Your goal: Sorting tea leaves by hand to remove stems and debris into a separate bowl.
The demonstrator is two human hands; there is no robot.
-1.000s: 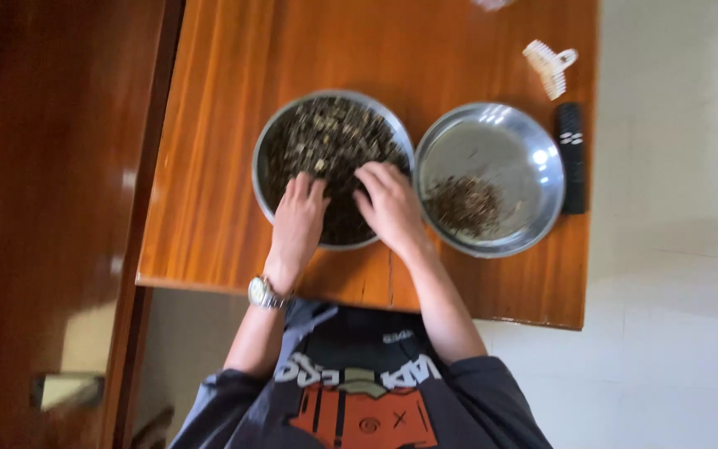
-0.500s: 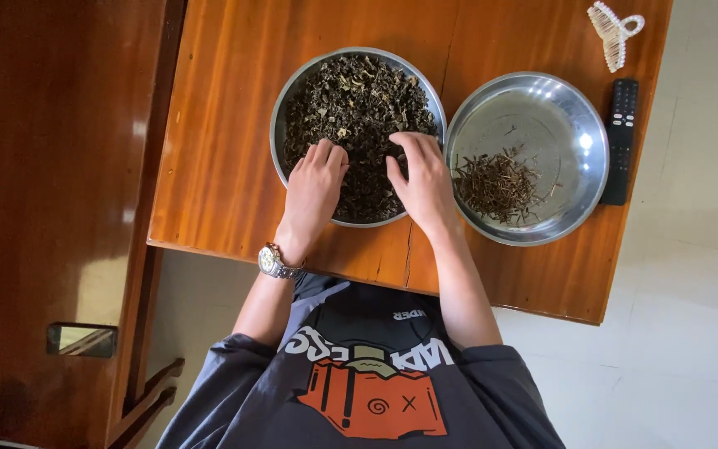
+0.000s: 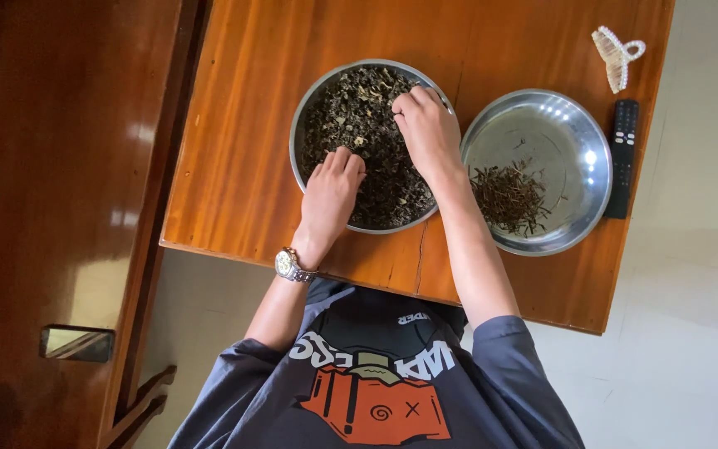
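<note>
A steel bowl (image 3: 295, 141) on a wooden table (image 3: 234, 125) holds a heap of dark dried leaves (image 3: 351, 116). My left hand (image 3: 332, 189), with a watch (image 3: 289, 264) on its wrist, lies on the near part of the heap with its fingers stretched out and together. My right hand (image 3: 427, 126) is over the far right part of the same bowl. Its fingers curl down into the leaves, and what they hold is hidden. To the right stands a second steel bowl (image 3: 600, 179) with a small pile of brown stems (image 3: 510, 198).
A pale hair claw clip (image 3: 617, 51) and a black remote control (image 3: 622, 158) lie by the table's right edge. Dark polished wood (image 3: 60, 166) fills the left side. Pale floor (image 3: 691, 316) lies to the right and near my body.
My right hand has moved from the near right of the leaf bowl to its far right side and its fingers have curled. The left hand stays on the near leaves. The view has shifted.
</note>
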